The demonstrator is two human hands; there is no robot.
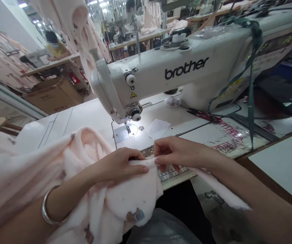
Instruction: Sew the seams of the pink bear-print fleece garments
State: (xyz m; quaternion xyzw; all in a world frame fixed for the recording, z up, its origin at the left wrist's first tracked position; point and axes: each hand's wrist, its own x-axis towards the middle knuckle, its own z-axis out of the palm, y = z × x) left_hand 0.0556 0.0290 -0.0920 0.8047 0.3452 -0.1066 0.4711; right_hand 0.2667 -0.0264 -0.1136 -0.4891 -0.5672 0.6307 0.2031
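The left hand (120, 166) lies with fingers stretched over a fold of the pink fabric (125, 200); its thumb is hidden, so a true grip cannot be told. Touching it at 3 o'clock, the right hand (176, 152) pinches the same edge, which trails off toward 4 o'clock over the printed ruler (176, 175) at the table (85, 115) edge. This looks like lining up a seam edge. At 12 o'clock waits the presser foot (128, 128) of the sewing machine (186, 67); feeding there would call for keeping the layers matched. Snips (204, 116) lie at 2 o'clock.
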